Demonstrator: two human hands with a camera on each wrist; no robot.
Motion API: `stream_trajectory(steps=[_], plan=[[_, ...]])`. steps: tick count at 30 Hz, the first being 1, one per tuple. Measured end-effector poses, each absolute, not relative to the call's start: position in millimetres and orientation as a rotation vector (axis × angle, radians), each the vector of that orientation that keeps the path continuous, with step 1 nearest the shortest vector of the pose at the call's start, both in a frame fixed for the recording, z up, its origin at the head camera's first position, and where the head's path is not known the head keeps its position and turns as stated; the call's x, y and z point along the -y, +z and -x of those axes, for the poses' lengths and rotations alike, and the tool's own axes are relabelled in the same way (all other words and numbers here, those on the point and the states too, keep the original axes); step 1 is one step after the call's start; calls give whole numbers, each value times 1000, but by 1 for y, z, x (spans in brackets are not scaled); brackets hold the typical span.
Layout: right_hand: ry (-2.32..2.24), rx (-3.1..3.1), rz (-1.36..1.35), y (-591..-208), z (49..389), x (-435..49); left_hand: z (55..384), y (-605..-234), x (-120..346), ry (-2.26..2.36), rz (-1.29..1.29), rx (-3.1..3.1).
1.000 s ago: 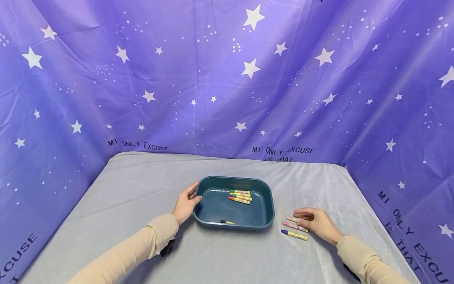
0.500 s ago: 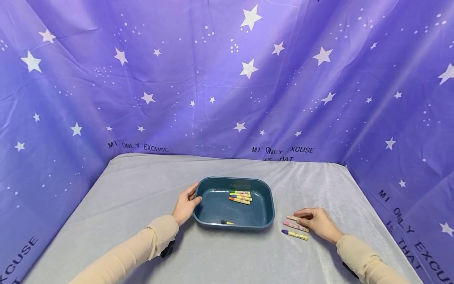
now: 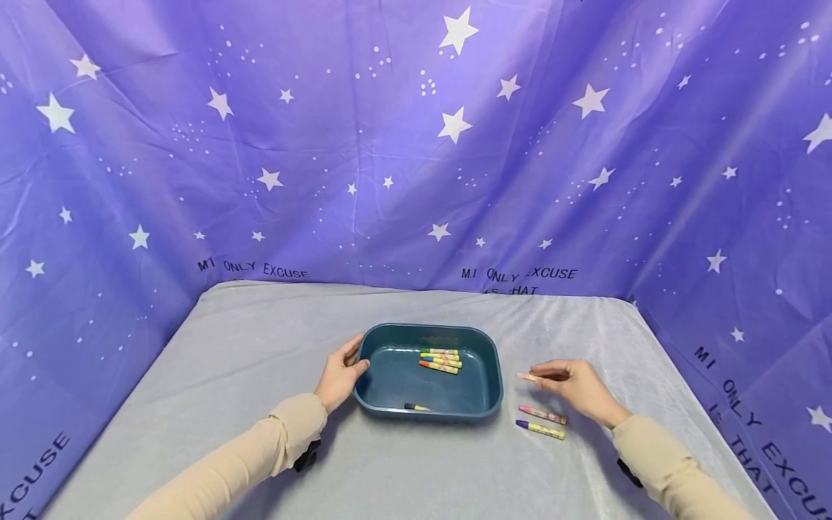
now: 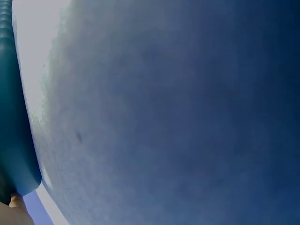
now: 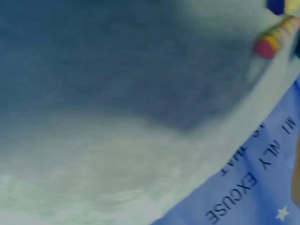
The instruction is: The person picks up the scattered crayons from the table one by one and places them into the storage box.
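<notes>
My left hand (image 3: pixel 341 373) grips the left rim of a dark teal plastic bin (image 3: pixel 390 413), thumb over the edge and fingers along the outside. Between the thumb and fingers of my right hand (image 3: pixel 578 386) is a light pink crayon (image 3: pixel 527 376), pinched and lifted off the cloth, just right of the bin. Below that hand a pink crayon (image 3: pixel 542 414) and a purple crayon (image 3: pixel 540 430) lie side by side on the cloth. In the right wrist view, a red-ended crayon (image 5: pixel 268 47) shows at the upper right.
Several crayons (image 3: pixel 440 362) lie grouped at the bin's right, and a black crayon (image 3: pixel 417 406) is partly hidden behind its near wall. Grey cloth (image 3: pixel 273 325) covers the table. A purple starry curtain (image 3: pixel 364 144) hangs around its back and sides.
My right hand has picked up the light pink crayon from beside the other two and moved it up and slightly left. The left hand and bin have stayed put.
</notes>
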State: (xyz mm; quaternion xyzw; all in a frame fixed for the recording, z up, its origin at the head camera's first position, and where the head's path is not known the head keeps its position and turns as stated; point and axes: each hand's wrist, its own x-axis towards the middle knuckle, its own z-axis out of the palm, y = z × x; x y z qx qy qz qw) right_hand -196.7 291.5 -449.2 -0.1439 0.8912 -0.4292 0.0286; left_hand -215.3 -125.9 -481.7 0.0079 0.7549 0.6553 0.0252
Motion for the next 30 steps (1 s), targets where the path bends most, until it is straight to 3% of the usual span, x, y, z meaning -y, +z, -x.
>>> stream_trajectory(steps=[17,30], plan=[[-1417,-2680,433,-416,215,-240,212,-478,124,1990,10,-2376],[-1446,-2586,410,-419,226,-189,213,-481,125,2000,0,-2392]])
